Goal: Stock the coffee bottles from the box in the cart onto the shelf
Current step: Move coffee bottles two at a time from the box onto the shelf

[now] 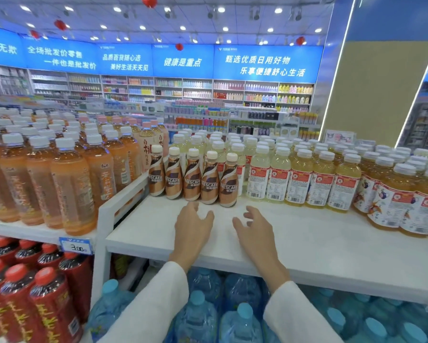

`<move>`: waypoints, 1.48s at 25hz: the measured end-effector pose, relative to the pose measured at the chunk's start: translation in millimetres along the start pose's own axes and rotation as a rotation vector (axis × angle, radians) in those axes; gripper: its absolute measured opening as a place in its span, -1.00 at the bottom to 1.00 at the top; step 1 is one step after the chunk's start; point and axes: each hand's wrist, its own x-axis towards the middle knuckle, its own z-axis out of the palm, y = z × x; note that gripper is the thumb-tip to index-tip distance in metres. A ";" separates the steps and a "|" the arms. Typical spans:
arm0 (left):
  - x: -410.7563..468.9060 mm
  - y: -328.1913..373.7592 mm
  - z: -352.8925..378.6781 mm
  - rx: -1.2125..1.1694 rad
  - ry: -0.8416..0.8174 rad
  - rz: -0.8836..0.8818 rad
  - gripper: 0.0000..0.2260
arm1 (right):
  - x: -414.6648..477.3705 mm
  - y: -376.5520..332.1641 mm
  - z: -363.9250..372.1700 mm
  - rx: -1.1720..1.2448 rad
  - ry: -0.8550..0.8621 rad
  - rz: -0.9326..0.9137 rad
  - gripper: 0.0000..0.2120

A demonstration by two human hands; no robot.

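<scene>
White shelf (307,243) up front, w/ five coffee bottles (193,179) standing upright in one row at the back-left of it, brown-and-cream wraps, labels facing out, shoulder to shoulder. That's the stock on show so far, folks: one row, nothing in front of it.

Left hand (191,226) sits just in front of the row's middle, fingers loose & spread, holding nothing; fingertips are near the bottle bases but not on them, as far as I can see. Right hand (253,231) is beside it, a bit to the right, fingers fanned and lightly bent, also w/ nothing in it. Whether the palms rest on the board or hover over it, can't tell from here.

Lots of bare board in front of the row & toward the edge, so I'd judge this job early to midway: room for several more rows. Cart & box aren't in view, so no telling how many bottles are left to bring over. Both hands being free, my guess is the next step is a trip to the box for more.

Neighbours: tall orange tea bottles (71,184) on the left bay, pale yellow drinks (279,174) right beside the coffee, blue water jugs (198,315) on the level below.
</scene>
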 end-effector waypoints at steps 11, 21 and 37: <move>-210.9 -71.7 -88.1 -0.196 0.279 -0.052 -0.79 | -194.6 43.1 14.2 0.237 0.104 -0.292 -0.81; -367.9 -202.6 -150.1 -0.119 0.477 -0.512 -0.82 | -335.5 78.3 132.7 0.146 -0.470 -0.097 -0.68; -490.7 -381.4 -299.4 -0.176 0.698 -1.044 -0.87 | -436.9 63.4 307.2 -0.206 -1.057 0.079 -0.85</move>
